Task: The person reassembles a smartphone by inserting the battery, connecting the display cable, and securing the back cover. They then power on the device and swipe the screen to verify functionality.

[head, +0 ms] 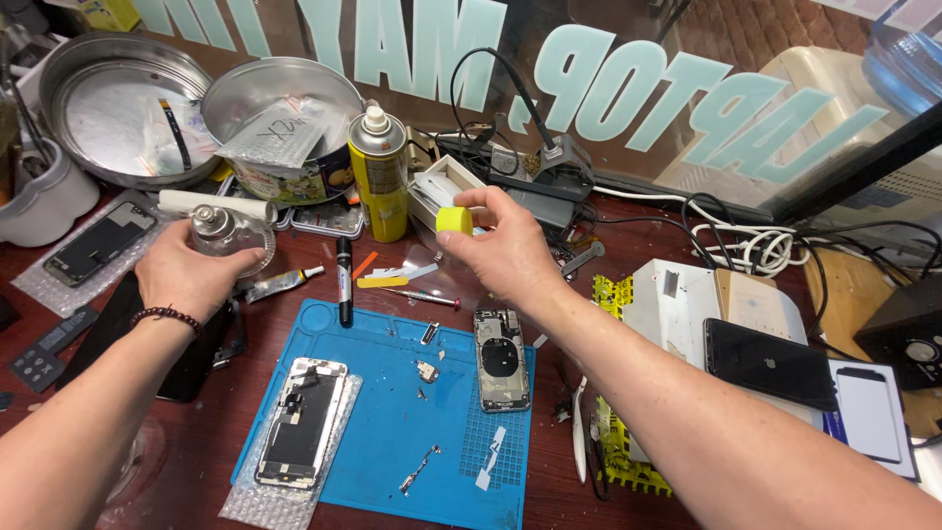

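Over the far edge of the blue mat [392, 393], right hand [505, 245] pinches a yellow cap [454, 220], left hand [191, 270] grips a glass dispenser bottle [228, 234]; uncapped spray can [379, 172] looks easy to elbow onto the opened phones [501, 358]

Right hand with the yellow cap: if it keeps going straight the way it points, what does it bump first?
Probably the yellow spray can. The right hand holds the yellow cap pointing left towards it, though depth is unclear.

The cap [453, 219] is bright yellow, like the spray can [379, 175] with its white nozzle. The mat [392, 422] is blue on a dark red-brown table [608, 491]. 2 round tins [118, 108] are silver. The marker [344, 280] is black. The bottle [224, 236] is clear.
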Available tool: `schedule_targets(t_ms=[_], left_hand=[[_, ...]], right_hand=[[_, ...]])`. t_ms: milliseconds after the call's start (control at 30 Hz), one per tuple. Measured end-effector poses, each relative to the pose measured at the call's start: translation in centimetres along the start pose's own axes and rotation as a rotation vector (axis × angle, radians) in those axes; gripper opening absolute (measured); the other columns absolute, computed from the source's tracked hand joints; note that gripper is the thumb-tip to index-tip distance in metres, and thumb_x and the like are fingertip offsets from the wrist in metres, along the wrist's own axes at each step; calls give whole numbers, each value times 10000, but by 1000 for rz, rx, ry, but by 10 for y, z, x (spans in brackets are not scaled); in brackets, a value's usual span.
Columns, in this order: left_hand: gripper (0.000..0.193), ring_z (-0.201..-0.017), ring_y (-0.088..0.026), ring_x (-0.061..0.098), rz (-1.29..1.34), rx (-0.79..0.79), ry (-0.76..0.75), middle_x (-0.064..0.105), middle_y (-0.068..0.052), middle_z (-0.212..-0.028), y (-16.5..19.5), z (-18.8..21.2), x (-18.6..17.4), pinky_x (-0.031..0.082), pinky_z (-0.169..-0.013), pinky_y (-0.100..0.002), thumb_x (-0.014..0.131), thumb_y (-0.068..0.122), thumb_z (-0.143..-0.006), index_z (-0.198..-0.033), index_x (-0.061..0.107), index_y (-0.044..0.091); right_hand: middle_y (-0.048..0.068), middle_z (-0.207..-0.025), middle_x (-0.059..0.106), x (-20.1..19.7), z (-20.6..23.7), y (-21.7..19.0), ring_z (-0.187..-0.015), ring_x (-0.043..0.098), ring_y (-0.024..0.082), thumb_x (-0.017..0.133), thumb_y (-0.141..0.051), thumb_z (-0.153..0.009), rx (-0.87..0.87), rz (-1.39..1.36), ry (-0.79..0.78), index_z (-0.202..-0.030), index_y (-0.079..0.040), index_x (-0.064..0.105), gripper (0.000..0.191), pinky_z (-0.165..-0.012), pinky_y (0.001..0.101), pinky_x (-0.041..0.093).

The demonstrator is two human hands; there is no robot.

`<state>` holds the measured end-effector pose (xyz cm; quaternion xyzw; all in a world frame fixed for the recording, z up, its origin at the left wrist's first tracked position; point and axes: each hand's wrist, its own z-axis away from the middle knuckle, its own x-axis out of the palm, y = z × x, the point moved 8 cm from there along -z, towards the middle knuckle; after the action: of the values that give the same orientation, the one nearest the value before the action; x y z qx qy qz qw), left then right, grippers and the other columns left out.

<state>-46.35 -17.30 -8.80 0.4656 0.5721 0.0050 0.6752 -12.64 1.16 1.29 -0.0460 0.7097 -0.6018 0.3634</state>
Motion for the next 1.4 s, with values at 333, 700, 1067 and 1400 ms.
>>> schedule_targets(t_ms=[333,700,1067,1400], left_hand=[[779,-1016,-244,734,153,212,-100,755,-131,-1113,157,92,-16,559,-899,-384,925,392,-583,-1247,678,70],[711,-921,-252,755,217,435,-266,773,-130,-987,339,153,43,581,-822,-385,918,379,-565,-1167,717,56],[715,-912,-205,772,344,529,-440,783,-121,-996,479,181,131,591,-839,-346,928,348,-553,-1158,703,41],[664,-887,-164,766,324,451,-512,774,-110,-1042,486,180,140,623,-807,-322,925,277,-630,-1171,668,-8]], right_hand=[[86,-1186,733,10,31,-104,-1037,750,192,799,-175,-855,-555,104,-150,-1316,-126,650,487,-875,311,624],[147,-1154,741,-119,57,-92,-1059,711,319,798,-117,-761,-617,532,-71,-1210,-77,717,458,-928,389,560],[93,-1210,716,-285,59,-30,-988,737,262,790,-160,-799,-337,549,-11,-1381,-102,587,618,-797,380,599],[20,-1096,714,-314,111,222,-859,647,124,682,-318,-931,692,-47,39,-1344,-156,658,444,-785,333,555]])
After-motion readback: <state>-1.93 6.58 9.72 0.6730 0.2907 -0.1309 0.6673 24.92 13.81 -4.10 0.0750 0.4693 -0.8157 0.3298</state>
